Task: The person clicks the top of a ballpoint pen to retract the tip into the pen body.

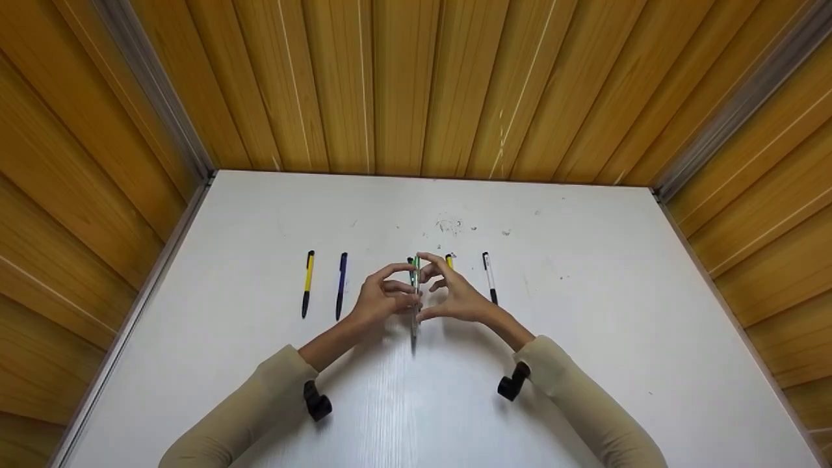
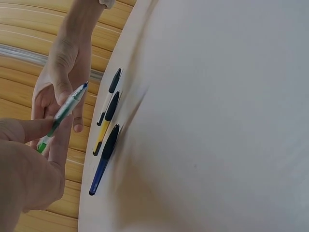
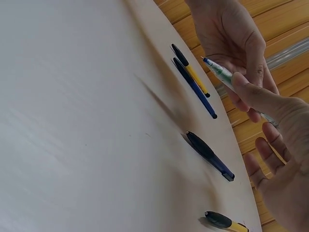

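Note:
A slim pen (image 1: 416, 276) with a clear barrel and green parts is held up between both hands above the white table. My left hand (image 1: 380, 299) pinches its barrel between thumb and fingers, plainly seen in the left wrist view, where the pen (image 2: 67, 110) tilts with its bluish tip up. My right hand (image 1: 460, 299) holds it from the other side, index finger near the upper end and thumb lower down. In the right wrist view the right thumb (image 3: 258, 96) lies across the pen (image 3: 221, 73), while the other fingers are spread apart from it.
On the table (image 1: 585, 312) lie a yellow-and-black pen (image 1: 308, 283) and a blue pen (image 1: 342, 286) at left. A dark blue pen (image 3: 207, 152) lies behind the hands. Rightward are another yellow pen (image 1: 449, 261) and a white-and-black pen (image 1: 489, 276). Wood-patterned walls (image 1: 403, 84) enclose the table.

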`<state>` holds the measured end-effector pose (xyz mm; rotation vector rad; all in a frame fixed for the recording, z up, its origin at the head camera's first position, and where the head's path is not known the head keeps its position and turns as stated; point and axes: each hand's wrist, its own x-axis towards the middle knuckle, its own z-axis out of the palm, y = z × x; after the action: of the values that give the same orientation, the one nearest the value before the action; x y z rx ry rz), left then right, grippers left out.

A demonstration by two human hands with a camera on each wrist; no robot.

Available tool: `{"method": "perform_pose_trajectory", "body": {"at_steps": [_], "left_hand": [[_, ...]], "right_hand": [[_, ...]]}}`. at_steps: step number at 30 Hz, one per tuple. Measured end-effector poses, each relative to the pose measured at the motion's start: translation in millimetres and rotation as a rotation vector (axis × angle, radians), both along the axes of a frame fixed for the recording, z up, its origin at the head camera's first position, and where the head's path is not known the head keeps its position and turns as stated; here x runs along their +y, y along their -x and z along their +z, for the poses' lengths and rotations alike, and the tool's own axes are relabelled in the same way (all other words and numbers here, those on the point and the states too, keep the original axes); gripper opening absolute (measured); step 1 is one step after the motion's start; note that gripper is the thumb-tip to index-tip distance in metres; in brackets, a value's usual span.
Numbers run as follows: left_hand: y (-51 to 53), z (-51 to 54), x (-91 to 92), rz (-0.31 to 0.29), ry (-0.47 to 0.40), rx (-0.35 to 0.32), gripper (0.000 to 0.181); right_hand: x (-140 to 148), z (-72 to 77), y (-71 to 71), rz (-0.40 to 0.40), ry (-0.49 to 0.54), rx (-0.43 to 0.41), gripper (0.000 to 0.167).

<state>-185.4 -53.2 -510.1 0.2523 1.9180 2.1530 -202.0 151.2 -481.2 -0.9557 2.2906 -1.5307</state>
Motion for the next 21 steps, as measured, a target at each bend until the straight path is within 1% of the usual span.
{"method": "perform_pose_trajectory", "body": {"at_steps": [3,9,13,17,21], "left_hand": [[0.4,0.5,2.4,0.015,0.006,-0.022,0.057],[1.0,2.1,4.5,0.015,0.009,-0.02,0.057],[0.7,1.7,3.4,0.015,-0.008,-0.014,0.057],[-1.5,0.1,1.4,-0.025,-0.025,-0.008,0.057],[-4.1,0.3,0.8,-0.071,-0.022,-0.001,0.057]], "right_hand": [[2.1,-1.5,0.0,-0.002,-0.001,-0.017,0.104],[3.3,-1.1,-0.4,-0.017,-0.009,-0.011,0.102],[2.8,-0.7,0.0,-0.012,-0.015,0.002,0.103],[3.8,1.6,-2.1,0.006,-0.034,0.014,0.108],[5.1,4.1,-4.8,0.007,-0.037,0.002,0.11]]}}
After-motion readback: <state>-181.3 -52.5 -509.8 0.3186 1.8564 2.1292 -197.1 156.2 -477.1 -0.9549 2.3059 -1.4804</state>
